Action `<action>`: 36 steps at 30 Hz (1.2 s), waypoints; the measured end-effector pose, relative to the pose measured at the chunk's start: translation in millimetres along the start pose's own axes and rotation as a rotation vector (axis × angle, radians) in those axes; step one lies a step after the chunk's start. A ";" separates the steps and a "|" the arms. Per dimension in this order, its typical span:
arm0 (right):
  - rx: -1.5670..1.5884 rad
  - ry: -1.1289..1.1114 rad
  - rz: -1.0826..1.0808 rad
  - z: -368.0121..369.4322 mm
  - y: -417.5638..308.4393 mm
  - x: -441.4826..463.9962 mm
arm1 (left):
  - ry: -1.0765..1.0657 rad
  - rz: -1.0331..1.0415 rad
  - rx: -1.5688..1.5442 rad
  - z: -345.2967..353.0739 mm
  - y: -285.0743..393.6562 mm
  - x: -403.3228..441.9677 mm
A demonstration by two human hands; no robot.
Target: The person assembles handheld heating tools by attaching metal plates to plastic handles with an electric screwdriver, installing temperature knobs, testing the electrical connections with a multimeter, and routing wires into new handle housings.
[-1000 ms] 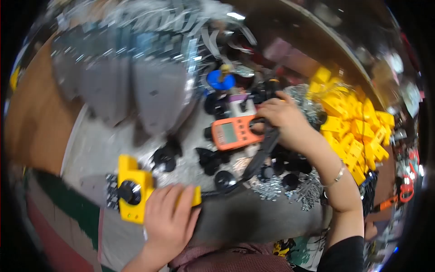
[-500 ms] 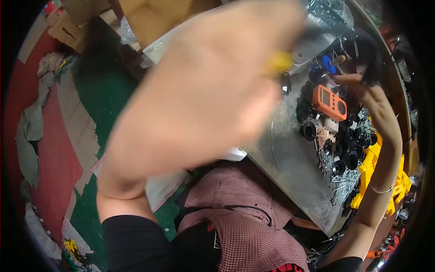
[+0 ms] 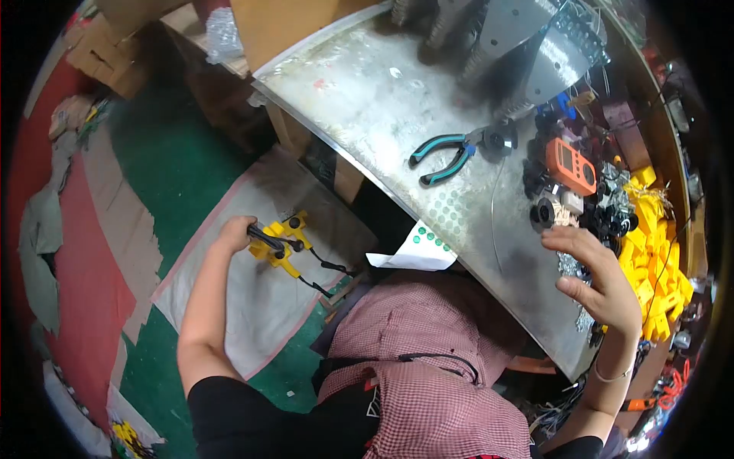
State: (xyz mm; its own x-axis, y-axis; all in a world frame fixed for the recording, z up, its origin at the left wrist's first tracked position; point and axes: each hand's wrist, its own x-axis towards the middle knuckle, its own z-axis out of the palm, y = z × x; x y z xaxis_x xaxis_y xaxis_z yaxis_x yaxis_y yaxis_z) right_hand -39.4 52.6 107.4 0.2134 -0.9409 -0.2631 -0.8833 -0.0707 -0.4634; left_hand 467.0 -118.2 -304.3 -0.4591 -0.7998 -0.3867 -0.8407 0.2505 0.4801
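Your blocky yellow plastic units dangle black cords, bunched in your left hand, over that pale pink-edged sheet, can't tell if touching.

Green floor with a red strip beside a scuffed grey worktable.

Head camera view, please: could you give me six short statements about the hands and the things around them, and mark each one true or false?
1. The right hand is apart from the orange meter. True.
2. The right hand is closed in a fist. False: it is open, thumb away from the fingers.
3. The pliers lie on the grey table. True.
4. The pliers' handles are red. False: they are teal and black.
5. The left hand holds a black item beside yellow devices. True.
6. The left hand is above the table. False: it is out past the table's edge.
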 end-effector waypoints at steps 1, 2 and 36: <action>0.002 0.006 0.061 4.9 0.5 -7.6 | 0.061 0.007 0.174 15.4 -3.2 6.0; 0.004 0.005 0.084 9.2 1.1 -14.5 | 0.127 0.017 0.349 26.6 -8.1 13.4; 0.204 0.112 0.587 103.4 -44.3 -55.9 | -0.607 -0.380 0.185 331.7 -43.5 15.8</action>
State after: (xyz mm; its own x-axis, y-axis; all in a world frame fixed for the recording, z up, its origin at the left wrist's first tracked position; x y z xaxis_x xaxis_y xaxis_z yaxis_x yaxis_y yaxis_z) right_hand 31.0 142.6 55.2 -0.3372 -0.8336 -0.4374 -0.7404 0.5218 -0.4238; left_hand 401.1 39.2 -592.5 -0.1599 -0.4208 -0.8929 -0.9833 0.1472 0.1068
